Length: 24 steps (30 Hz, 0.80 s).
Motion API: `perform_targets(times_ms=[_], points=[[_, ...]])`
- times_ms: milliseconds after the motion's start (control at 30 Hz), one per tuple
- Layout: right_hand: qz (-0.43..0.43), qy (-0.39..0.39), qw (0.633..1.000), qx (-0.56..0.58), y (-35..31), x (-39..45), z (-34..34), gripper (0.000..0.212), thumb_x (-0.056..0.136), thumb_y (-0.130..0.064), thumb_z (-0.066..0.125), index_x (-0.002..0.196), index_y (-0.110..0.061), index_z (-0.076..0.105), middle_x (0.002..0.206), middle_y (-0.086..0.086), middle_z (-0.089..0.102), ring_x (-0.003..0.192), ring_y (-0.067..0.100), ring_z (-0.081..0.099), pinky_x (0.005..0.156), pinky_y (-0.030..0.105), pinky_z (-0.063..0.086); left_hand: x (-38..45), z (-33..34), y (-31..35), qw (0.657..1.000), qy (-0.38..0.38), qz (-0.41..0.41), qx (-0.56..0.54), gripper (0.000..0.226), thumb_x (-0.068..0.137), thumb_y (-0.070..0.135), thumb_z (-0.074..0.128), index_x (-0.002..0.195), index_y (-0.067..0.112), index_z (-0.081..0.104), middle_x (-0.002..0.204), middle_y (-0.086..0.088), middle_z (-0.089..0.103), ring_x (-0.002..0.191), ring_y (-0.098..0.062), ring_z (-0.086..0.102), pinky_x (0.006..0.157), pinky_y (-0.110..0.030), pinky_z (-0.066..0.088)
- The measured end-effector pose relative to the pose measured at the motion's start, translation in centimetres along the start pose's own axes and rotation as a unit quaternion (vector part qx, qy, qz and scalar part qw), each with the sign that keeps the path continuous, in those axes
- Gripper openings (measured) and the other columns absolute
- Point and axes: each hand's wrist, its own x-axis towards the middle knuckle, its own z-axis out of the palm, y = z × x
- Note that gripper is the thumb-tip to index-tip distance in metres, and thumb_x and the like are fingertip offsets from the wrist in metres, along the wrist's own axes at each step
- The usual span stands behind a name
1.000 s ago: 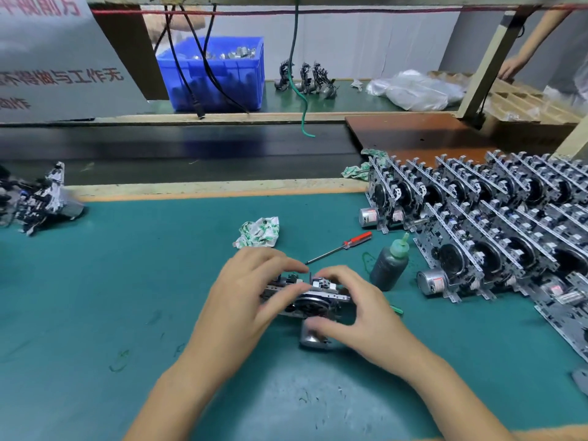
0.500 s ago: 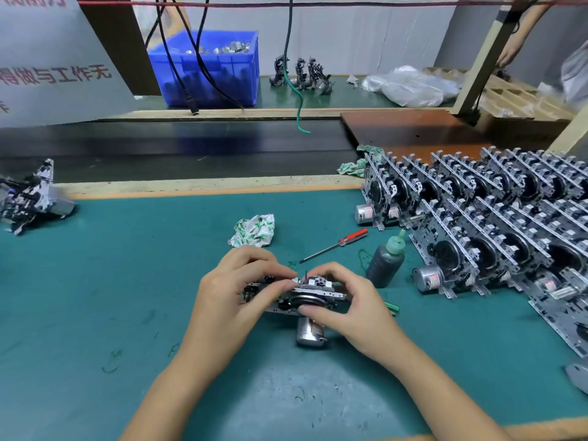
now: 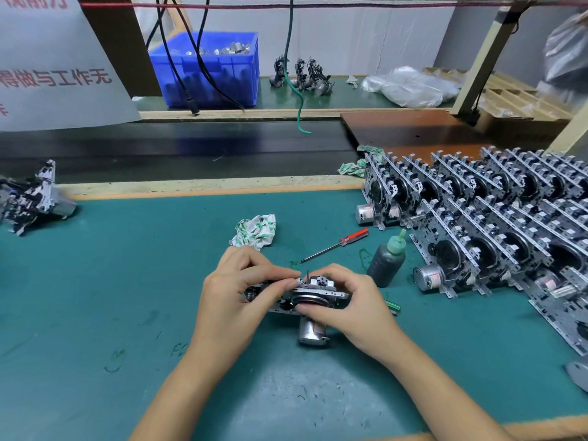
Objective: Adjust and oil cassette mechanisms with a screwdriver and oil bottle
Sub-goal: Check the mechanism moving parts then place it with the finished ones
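While both hands work on it, the cassette mechanism (image 3: 304, 292) sits at the near middle of the green mat (image 3: 127, 281), flat side up, its silver motor (image 3: 311, 335) hanging toward the person and resting on the mat. Left hand (image 3: 235, 297): curled round the mechanism's left end, thumb and forefinger pinching at its top edge, apparently to steady it or set a small part. Right hand (image 3: 346, 300): wrapped round the right end, thumb pressed on the round wheel at the front, likely to turn or test it. Screwdriver (image 3: 335, 245), red handle: lying idle on the mat just behind the mechanism, tip pointing toward the hands, within easy reach. Oil bottle (image 3: 386, 259), dark with a green nozzle: upright, behind and to the right of the mechanism, near the screwdriver handle; not yet in use. Green-tipped item (image 3: 393, 305): partly hidden by the right hand; what it is cannot be told. Crumpled printed rag (image 3: 254, 230): behind the mechanism, beside the screwdriver tip, presumably for wiping oil. Rows of mechanisms (image 3: 477, 218): stood on edge, well to the right of the held one, packed close as a batch. Loose mechanism (image 3: 31, 198): far left of it, at the mat's edge. Blue bin (image 3: 206, 68): far behind, past the dark belt.
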Motion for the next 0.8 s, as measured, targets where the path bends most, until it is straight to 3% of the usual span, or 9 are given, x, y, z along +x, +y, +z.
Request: perform_targets(times_ms=[300,667,800], points=[[0.005,0.027,0.999,0.036,0.11,-0.25,0.10,0.035,0.058,-0.019,0.085,0.082,-0.033,0.063,0.080,-0.010,0.068,0.074,0.005,0.062,0.071,0.016,0.047,0.12,-0.07,-0.07,1.000,-0.011,-0.014,-0.007,0.016,0.073,0.027,0.070,0.079,0.041,0.071,0.073,0.005,0.056,0.078,-0.010,0.051,0.069,-0.011,0.037],[0.012,0.018,0.998,0.052,0.34,-0.28,-0.06,0.033,0.059,-0.012,0.087,0.079,-0.025,0.064,0.074,-0.008,0.069,0.068,0.003,0.061,0.066,0.013,0.046,0.05,-0.06,-0.03,1.000,-0.010,-0.012,-0.011,0.016,0.072,0.025,0.071,0.078,0.040,0.071,0.070,0.005,0.053,0.075,-0.006,0.048,0.068,-0.010,0.035],[0.014,0.027,0.998,0.053,0.41,-0.44,0.12,0.030,0.057,-0.020,0.084,0.079,-0.023,0.063,0.074,-0.008,0.069,0.068,0.003,0.061,0.066,0.012,0.045,-0.02,0.14,-0.02,1.000,-0.001,-0.012,-0.007,0.017,0.073,0.025,0.070,0.078,0.041,0.071,0.071,0.006,0.054,0.077,-0.006,0.048,0.069,-0.010,0.036]])
